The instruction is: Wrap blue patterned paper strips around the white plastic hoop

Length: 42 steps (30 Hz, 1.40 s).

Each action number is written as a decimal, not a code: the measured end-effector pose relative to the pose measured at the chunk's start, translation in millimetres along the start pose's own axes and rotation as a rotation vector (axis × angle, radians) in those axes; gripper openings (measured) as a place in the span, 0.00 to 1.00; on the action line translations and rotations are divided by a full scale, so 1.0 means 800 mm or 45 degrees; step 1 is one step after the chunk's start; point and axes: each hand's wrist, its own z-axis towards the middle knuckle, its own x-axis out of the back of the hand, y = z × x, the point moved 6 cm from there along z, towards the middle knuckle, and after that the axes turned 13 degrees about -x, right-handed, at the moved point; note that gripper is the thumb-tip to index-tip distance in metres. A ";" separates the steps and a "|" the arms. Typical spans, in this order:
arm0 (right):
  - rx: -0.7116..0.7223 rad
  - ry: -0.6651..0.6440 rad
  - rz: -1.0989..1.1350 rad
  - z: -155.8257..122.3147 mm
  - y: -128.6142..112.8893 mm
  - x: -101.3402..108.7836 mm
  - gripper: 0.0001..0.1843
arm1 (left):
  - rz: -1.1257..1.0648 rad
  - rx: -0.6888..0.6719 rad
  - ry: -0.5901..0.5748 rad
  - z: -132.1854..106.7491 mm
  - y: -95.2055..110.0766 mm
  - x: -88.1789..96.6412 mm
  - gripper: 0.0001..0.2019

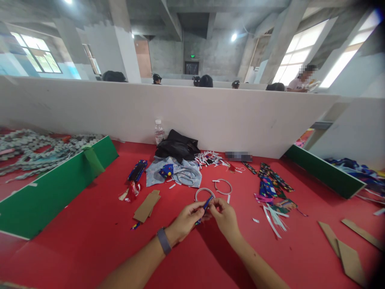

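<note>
Red cloth covers the table, centre to bottom of frame. Both hands meet just below frame centre. Left hand, wrist strap on, pinches the lower end of a small blue patterned strip; fingers closed narrow on it. Right hand pinches the upper end from the other side, fingertips closed as well. Strip's long axis runs diagonally, lower left to upper right; its lower tip shows below the left thumb. Both hands are on it, and neither is clearly nearer.

Just above the hands: a white ring, touching or nearly touching the strip's upper end; I cannot tell which. A second white ring lies up and right of it, apart.

Further up, centre: scissors on pale blue cloth, a black bag, a water bottle. Left of the hands: cardboard pieces. Right: a heap of patterned ribbons. Green boards flank both sides; a white partition closes the back.
</note>
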 end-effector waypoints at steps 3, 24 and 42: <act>0.016 0.012 -0.015 -0.001 -0.003 0.000 0.07 | -0.012 -0.007 -0.005 0.000 0.001 -0.001 0.20; 0.037 0.004 -0.062 -0.003 -0.008 0.002 0.06 | -0.065 -0.006 -0.020 0.000 -0.002 -0.003 0.18; 0.048 0.015 -0.036 -0.001 -0.005 0.001 0.11 | -0.218 0.029 0.018 0.001 0.000 0.001 0.15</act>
